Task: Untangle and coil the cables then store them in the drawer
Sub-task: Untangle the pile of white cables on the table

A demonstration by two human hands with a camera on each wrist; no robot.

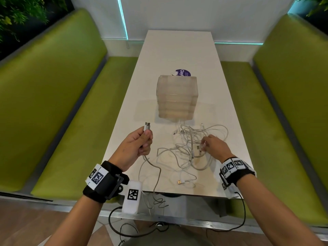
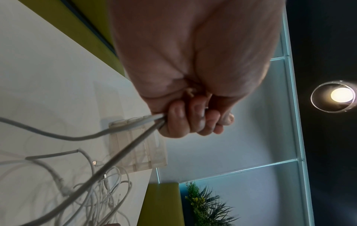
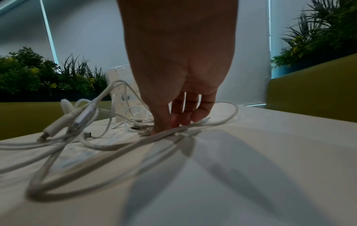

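A tangle of white cables lies on the white table, just in front of a translucent drawer box. My left hand is raised at the left and grips a grey braided cable, whose metal USB plug sticks up above the fist. In the left wrist view two strands of the grey cable leave the fist of my left hand. My right hand reaches down into the tangle. Its straight fingertips touch the white cables without closing on anything.
A loose gold USB plug lies near the table's front edge, where the grey cable hangs over. A purple sticker shows behind the box. Green benches flank the table on both sides. Plants stand behind them.
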